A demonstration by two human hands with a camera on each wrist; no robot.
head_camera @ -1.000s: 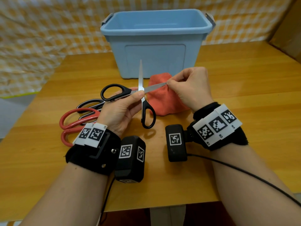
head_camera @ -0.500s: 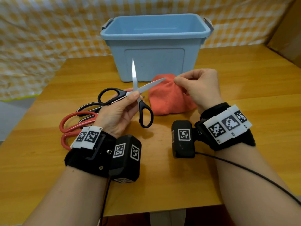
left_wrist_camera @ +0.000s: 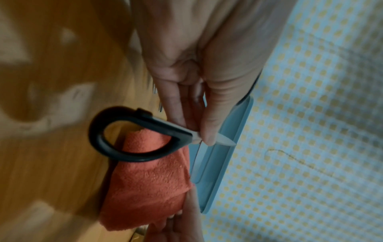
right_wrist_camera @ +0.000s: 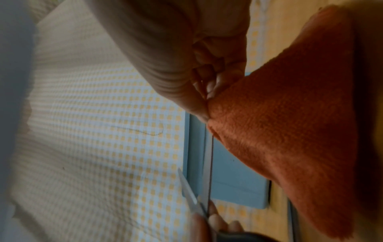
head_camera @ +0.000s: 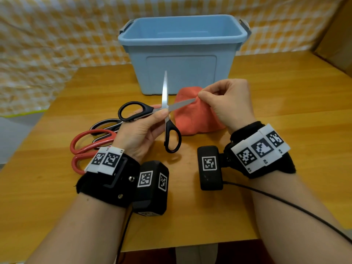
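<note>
- Head view: since half a second ago the right hand (head_camera: 230, 103) has closed the gap it had opened. Its pinched fingertips now meet the tip of the sideways blade again, and the black-handled scissors (head_camera: 168, 122) have shifted slightly towards it.
- The left hand (head_camera: 141, 134) pinches the scissors at the pivot, thumb over fingers. The blades are spread, one standing upright above the grip, the other pointing across to the right hand. One handle loop hangs free below the grip.
- The right hand pinches a fold of the orange cloth (head_camera: 192, 119), which drapes down to the table (head_camera: 285, 111) beneath it.
- The blue bin (head_camera: 181, 69) stands just beyond both grips, with the upright blade's tip in front of its wall. Red-handled scissors (head_camera: 85, 145) lie outside the left wrist. Bare tabletop lies right of the right hand.
- Left wrist view: the thumb and fingers (left_wrist_camera: 209, 127) press on the pivot, with the cloth (left_wrist_camera: 149, 180) showing through the handle loop.
- Right wrist view: the fingertips (right_wrist_camera: 209, 91) nip the cloth's (right_wrist_camera: 290, 131) edge, and the blade's (right_wrist_camera: 208, 172) edge runs straight to the pinch.
</note>
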